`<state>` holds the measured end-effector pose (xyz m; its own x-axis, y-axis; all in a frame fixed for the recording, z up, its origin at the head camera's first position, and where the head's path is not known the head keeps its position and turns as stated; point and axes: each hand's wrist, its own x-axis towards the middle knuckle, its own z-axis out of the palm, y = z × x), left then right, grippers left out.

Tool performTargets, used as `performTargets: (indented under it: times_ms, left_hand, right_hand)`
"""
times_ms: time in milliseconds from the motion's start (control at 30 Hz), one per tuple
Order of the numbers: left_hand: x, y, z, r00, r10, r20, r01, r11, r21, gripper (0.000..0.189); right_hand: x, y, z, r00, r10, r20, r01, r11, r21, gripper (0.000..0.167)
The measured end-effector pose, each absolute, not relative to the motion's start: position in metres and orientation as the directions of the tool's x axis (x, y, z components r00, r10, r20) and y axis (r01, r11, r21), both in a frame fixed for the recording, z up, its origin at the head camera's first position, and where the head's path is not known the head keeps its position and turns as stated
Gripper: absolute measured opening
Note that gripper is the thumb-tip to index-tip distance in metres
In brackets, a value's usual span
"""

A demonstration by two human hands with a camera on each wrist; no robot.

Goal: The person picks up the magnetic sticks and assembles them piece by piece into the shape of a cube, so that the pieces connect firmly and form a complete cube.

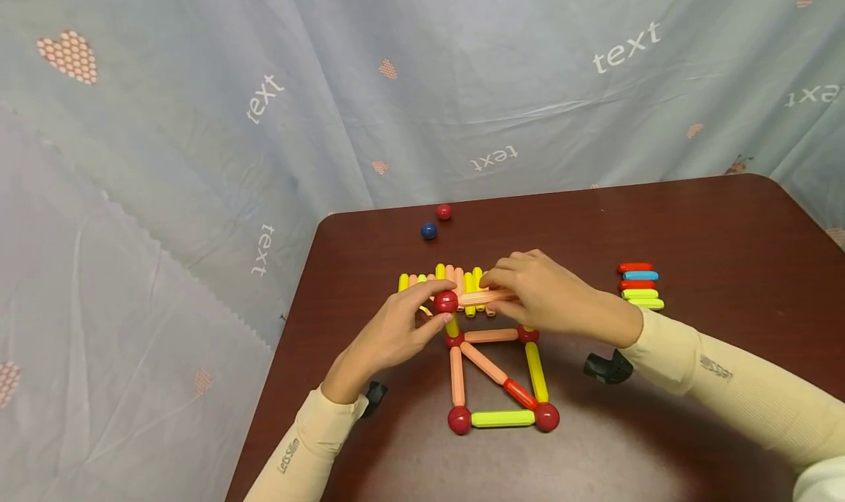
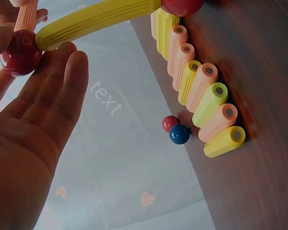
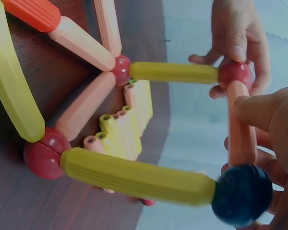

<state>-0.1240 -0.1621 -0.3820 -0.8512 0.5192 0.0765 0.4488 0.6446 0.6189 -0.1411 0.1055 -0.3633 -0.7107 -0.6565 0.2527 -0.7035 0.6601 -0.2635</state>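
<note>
My left hand [image 1: 389, 333] pinches a red ball [image 1: 445, 302] between thumb and fingers, atop an upright yellow stick [image 3: 175, 73]. In my right hand [image 1: 551, 289] is a salmon-pink stick [image 1: 485, 297], gripped along its length. One end of that stick meets the red ball; its other end is at a dark blue ball [image 3: 242, 195], which my right hand hides in the head view. A second yellow stick [image 3: 139, 177] joins the blue ball to the base. The base is a four-sided frame of sticks and red balls [image 1: 460, 420], crossed by a pink-and-red diagonal [image 1: 485, 363].
Behind the frame, a row of yellow, pink and green sticks [image 2: 213, 104] lies side by side, partly covered by my hands. Farther back sit a loose blue ball [image 1: 429, 230] and red ball [image 1: 444, 211]. Short red, blue [image 1: 639, 276] and green sticks lie at the right.
</note>
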Motion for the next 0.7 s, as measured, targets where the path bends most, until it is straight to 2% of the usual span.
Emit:
performTargets:
  times_ms: [233, 400, 567, 700]
  left_hand:
    - [-0.124, -0.161, -0.381, -0.86, 0.505, 0.072, 0.439, 0.663, 0.606, 0.048]
    - [-0.124, -0.161, -0.381, -0.862, 0.501, 0.079, 0.441, 0.663, 0.605, 0.047]
    - [-0.123, -0.161, -0.382, -0.863, 0.498, 0.08, 0.439, 0.663, 0.606, 0.047]
    - [-0.121, -0.16, -0.384, -0.863, 0.499, 0.074, 0.435, 0.66, 0.613, 0.048]
  right_hand:
    - [-0.134, 0.139, -0.358, -0.796, -0.533, 0.288, -0.606, 0.694, -0.39, 0.032]
    - [-0.135, 0.17, -0.37, -0.835, -0.449, 0.318, -0.55, 0.7, -0.455, 0.028]
    - [-0.147, 0.189, -0.395, -0.867, -0.426, 0.258, -0.497, 0.714, -0.494, 0.025]
    - [-0.162, 0.192, -0.416, -0.863, -0.473, 0.178, -0.495, 0.718, -0.49, 0.023]
